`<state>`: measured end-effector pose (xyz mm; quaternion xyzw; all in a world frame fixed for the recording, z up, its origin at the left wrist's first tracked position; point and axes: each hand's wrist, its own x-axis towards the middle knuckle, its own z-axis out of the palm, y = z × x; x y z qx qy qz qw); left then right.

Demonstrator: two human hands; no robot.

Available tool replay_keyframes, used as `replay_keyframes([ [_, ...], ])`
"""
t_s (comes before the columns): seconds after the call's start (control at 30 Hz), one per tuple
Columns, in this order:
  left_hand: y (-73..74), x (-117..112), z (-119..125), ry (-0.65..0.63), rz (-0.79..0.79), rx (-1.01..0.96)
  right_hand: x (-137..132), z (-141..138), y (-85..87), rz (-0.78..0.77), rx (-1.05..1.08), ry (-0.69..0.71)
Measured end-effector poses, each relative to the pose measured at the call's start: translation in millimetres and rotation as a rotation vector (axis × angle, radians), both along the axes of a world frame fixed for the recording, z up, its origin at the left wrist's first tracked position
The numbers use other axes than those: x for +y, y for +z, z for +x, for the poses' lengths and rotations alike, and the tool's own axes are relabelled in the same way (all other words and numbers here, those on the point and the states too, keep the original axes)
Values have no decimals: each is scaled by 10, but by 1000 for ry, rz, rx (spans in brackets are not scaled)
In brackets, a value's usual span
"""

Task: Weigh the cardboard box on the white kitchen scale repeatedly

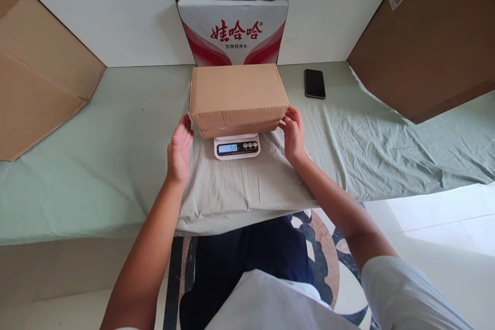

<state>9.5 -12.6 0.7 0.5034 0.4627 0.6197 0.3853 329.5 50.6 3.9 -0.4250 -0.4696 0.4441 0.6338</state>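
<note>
A closed brown cardboard box [238,90] rests on a white kitchen scale [236,156], covering its platform. The scale's small lit display [228,148] seems to read 54; any decimal point is too small to tell. At the box's left front corner is my left hand [180,149], fingers stretched out, at or just beside the cardboard and not wrapped round it. My right hand [294,133] is at the right front corner, fingers loosely bent and apart, with fingertips at the box's edge; some are partly hidden behind it.
A pale green cloth [127,165] covers the table. Behind the box stands a white and red printed carton [235,31] against white panels [104,20]. A black phone [314,84] lies at right. Large cardboard pieces flank both sides, left [42,77] and right [436,41].
</note>
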Motion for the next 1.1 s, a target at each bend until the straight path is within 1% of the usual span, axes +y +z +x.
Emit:
replay_keyframes([
  [0.13, -4, 3, 0, -3, 2, -26, -3, -3, 9, 2, 0, -1],
  [0.3, -14, -6, -1, 7, -9, 7, 2, -5, 10, 20, -17, 16],
  [0.63, 12, -27, 48, -39, 19, -34, -64, 0, 41, 87, -95, 67],
  [0.8, 28, -25, 72, -47, 8, -8, -83, -12, 74, 94, -93, 99],
  [0.9, 19, -28, 84, -63, 27, -26, -82, -22, 84, 96, -101, 102],
  [1.1, 1, -19, 115, -57, 9, -32, -77, -21, 67, 108, -118, 127],
])
